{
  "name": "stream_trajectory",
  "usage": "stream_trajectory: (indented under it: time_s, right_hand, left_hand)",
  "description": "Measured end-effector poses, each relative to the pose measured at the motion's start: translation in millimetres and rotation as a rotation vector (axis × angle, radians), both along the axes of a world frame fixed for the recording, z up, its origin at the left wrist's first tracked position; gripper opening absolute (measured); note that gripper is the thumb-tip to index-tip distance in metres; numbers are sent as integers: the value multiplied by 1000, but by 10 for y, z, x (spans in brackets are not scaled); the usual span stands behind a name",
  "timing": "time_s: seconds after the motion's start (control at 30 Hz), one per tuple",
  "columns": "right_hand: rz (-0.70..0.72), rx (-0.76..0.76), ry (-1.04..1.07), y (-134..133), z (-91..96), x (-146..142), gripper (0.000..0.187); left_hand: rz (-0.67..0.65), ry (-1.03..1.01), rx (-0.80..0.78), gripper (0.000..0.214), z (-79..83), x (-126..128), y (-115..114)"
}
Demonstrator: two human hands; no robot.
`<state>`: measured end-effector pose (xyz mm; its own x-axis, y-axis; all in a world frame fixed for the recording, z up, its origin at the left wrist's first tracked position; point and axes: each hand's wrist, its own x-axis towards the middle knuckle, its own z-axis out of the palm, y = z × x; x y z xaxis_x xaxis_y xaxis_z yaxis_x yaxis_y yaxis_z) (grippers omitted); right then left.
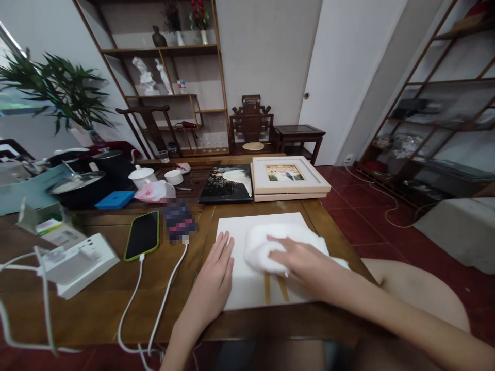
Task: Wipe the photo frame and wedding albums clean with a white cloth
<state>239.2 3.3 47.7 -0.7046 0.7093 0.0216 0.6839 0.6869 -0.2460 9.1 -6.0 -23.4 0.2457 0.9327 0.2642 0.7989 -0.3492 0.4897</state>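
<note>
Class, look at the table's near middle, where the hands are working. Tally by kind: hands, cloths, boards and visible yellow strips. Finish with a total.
Hands: 2 (left hand, right hand)
White cloth: 1
White board: 1
Yellow strips: 2
Total: 6

Soft daylight comes from the upper-left window (5,46); wide-angle stretch tilts the right-side shelving (448,81); the white wad (260,251) loses detail.

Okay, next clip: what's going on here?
At a wooden table, a person's right hand is on a bunched white cloth lying over a white panel. The left hand rests flat at the panel's left side. Two tan strips show below the cloth. Beyond sit a dark picture and a framed photo.
</note>
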Motion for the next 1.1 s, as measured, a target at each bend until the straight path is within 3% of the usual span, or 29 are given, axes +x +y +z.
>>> stream_trajectory:
  time_s: [0.1,0.2,0.3,0.43,0.53,0.6,0.73,0.87,0.93,1.1]
  right_hand:
    - [-58,54,2,346,37,-112,21]
    - [12,119,-53,447,35,-242,27]
    - [143,161,-129,185,-49,-337,34]
    - [249,169,-93,-408,-239,-357,15]
    - [259,133,-55,-565,-295,-289,16]
    - [196,133,-45,-441,-247,-232,17]
    - [35,164,-79,80,-62,-228,32]
    - [68,239,-139,341,-16,-418,28]
    - [159,293,-167,254,-66,-527,24]
    - [353,346,-79,-277,-240,-581,22]
  left_hand:
    - [7,-19,-13,45,18,3,-5]
    - [-5,-62,9,44,6,-2,-5]
    - [-13,-109,38,43,-23,-10,3]
    - [-8,-112,41,44,-37,-17,15]
    - [-10,-88,36,44,-34,-19,20]
    - [-7,-74,33,43,-34,-17,22]
    - [-13,-67,16,43,-31,-4,15]
    - [-5,-131,-21,46,20,7,-12]
    - [-10,-199,-17,48,67,5,-26]
    - [70,-301,34,47,159,9,-29]
